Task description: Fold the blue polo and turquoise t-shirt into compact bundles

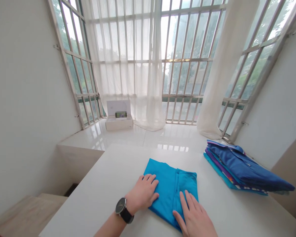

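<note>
A bright blue garment [164,184], folded into a rough rectangle, lies flat on the white table [108,184]. A folded flap covers its right part, with an edge running down near the middle. My left hand [144,192] rests on the garment's left edge with its fingers spread; a black watch [123,210] is on that wrist. My right hand [193,214] lies on the folded flap at the lower right, its fingers stretched out and the thumb apart. Neither hand grips the cloth. What kind of garment it is I cannot tell.
A stack of folded clothes [239,168], blue and purple, sits at the table's right side. On the sill behind stands an open white box [118,124] with a small dark device in it. White curtains [148,82] hang before the barred window. The table's left edge drops away.
</note>
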A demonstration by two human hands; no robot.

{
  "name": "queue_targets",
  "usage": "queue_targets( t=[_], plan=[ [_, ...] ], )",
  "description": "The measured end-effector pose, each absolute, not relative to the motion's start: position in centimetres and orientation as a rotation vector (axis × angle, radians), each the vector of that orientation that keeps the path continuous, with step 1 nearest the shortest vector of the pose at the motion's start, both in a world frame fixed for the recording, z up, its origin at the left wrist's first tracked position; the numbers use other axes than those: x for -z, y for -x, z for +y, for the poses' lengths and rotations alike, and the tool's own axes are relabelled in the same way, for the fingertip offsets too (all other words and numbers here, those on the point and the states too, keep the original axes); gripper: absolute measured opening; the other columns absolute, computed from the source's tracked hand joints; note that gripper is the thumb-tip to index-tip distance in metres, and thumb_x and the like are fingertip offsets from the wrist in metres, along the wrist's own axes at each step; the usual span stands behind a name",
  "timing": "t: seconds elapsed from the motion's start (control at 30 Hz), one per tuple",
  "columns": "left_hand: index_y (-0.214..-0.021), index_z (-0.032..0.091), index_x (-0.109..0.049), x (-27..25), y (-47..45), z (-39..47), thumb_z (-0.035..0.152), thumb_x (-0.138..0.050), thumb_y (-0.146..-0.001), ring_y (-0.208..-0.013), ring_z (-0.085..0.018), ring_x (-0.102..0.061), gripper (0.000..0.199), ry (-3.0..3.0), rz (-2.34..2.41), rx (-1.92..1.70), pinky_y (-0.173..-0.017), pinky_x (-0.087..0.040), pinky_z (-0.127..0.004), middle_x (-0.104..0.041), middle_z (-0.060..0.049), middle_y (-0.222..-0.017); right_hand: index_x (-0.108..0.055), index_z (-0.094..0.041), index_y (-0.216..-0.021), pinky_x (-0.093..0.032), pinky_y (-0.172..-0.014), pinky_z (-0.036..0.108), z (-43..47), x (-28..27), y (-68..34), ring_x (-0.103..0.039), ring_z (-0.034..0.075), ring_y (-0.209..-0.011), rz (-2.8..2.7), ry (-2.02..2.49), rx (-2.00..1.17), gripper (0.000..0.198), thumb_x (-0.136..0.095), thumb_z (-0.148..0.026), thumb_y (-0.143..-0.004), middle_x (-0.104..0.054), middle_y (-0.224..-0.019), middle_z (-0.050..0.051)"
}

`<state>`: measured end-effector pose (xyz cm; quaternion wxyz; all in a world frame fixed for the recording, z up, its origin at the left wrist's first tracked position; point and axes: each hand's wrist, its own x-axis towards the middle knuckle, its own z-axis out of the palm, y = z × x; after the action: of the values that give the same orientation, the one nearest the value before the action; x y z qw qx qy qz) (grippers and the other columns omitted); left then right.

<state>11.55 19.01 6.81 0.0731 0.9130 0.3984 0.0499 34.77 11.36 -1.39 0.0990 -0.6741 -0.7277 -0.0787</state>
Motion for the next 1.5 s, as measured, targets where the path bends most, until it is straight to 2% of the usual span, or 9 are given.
queue_targets(
  t=[0.27,0.4,0.57,0.63,0.73,0.9,1.2,1.37,1.5],
  plan=[
    [-0.141,0.019,-0.051,-6.8,-10.6,14.4,0.066,-0.036,-0.094,-0.131,-0.046,-0.045,0.068,-2.609,1.425,-0.106,-0.104,-0.031,-0.071,-0.046,-0.023,-0.146,-0.028,-0.034,-0.152,-0.025,-0.119,0.055,17.1,-2.8,-39.6,-0.023,0.031,-0.148,-2.633,1.408,-0.088,0.062,-0.043,-0.054,-0.095,-0.023,-0.161,0.001],
    [-0.143,0.021,-0.047,-6.4,-12.4,13.2,0.071,-0.04,-0.09,-0.135,-0.046,-0.041,0.073,-2.649,1.243,-0.09,-0.103,-0.034,-0.069,-0.038,-0.025,-0.151,-0.032,-0.031,-0.151,-0.022,-0.12,0.055,21.3,-6.1,-42.1,-0.018,0.033,-0.149,-2.668,1.325,-0.006,0.072,-0.06,-0.047,-0.087,-0.022,-0.162,0.005],
    [-0.137,0.024,-0.048,-4.8,-14.5,12.3,0.05,-0.031,-0.102,-0.138,-0.037,-0.041,0.047,-2.688,0.926,-0.136,-0.106,-0.039,-0.059,-0.034,-0.023,-0.154,-0.048,-0.026,-0.144,-0.032,-0.117,0.053,19.7,-5.8,-41.1,-0.026,0.031,-0.147,-2.523,1.533,0.103,0.052,-0.049,-0.024,-0.092,-0.035,-0.158,0.008],
    [-0.136,0.026,-0.048,-4.5,-14.1,12.2,0.045,-0.03,-0.104,-0.141,-0.031,-0.038,0.041,-2.69,0.804,-0.222,-0.11,-0.037,-0.053,-0.033,-0.018,-0.156,-0.046,-0.029,-0.145,-0.035,-0.116,0.051,16.7,-4.6,-40.0,-0.029,0.029,-0.146,-2.463,1.536,0.051,0.049,-0.045,-0.031,-0.096,-0.037,-0.157,0.005],
    [-0.136,0.029,-0.046,-4.2,-12.0,12.4,0.052,-0.055,-0.093,-0.142,-0.031,-0.035,0.05,-2.66,0.855,-0.361,-0.114,-0.033,-0.053,-0.035,-0.013,-0.156,-0.042,-0.035,-0.147,-0.038,-0.114,0.052,11.8,-2.4,-38.7,-0.032,0.03,-0.144,-2.421,1.489,-0.068,0.053,-0.048,-0.045,-0.095,-0.037,-0.156,0.002],
    [-0.128,0.034,-0.054,-4.4,-9.5,12.6,0.038,-0.069,-0.087,-0.131,-0.028,-0.047,0.044,-2.626,1.024,-0.43,-0.112,-0.038,-0.047,-0.051,-0.002,-0.145,-0.044,-0.038,-0.144,-0.044,-0.11,0.052,8.2,-0.7,-38.1,-0.045,0.032,-0.136,-2.428,1.457,-0.219,0.056,-0.053,-0.051,-0.091,-0.043,-0.151,0.002],
    [-0.109,0.021,-0.061,-4.4,-10.3,13.6,0.02,-0.058,-0.094,-0.113,-0.024,-0.058,0.015,-2.919,1.002,-0.497,-0.096,-0.05,-0.037,-0.066,-0.007,-0.114,-0.06,-0.033,-0.133,-0.048,-0.107,0.045,8.5,-2.4,-38.0,-0.054,0.031,-0.129,-2.357,1.52,-0.252,0.047,-0.054,-0.052,-0.09,-0.055,-0.143,0.006],
    [-0.099,0.017,-0.057,-3.5,-11.1,13.8,0.007,-0.047,-0.095,-0.096,-0.023,-0.062,0.015,-3.094,1.026,-0.408,-0.081,-0.051,-0.035,-0.066,-0.008,-0.1,-0.063,-0.027,-0.131,-0.045,-0.108,0.053,9.2,-2.8,-35.7,-0.06,0.034,-0.12,-2.307,1.641,-0.186,0.057,-0.062,-0.057,-0.082,-0.064,-0.132,0.011],
    [-0.09,0.018,-0.055,-4.2,-11.8,14.8,0.007,-0.046,-0.093,-0.081,-0.023,-0.061,0.015,-3.045,1.135,-0.331,-0.072,-0.05,-0.035,-0.065,-0.005,-0.089,-0.064,-0.026,-0.128,-0.051,-0.102,0.046,10.1,-2.0,-34.3,-0.061,0.031,-0.118,-2.25,1.595,-0.11,0.052,-0.064,-0.05,-0.081,-0.065,-0.13,0.011]
  ],
)
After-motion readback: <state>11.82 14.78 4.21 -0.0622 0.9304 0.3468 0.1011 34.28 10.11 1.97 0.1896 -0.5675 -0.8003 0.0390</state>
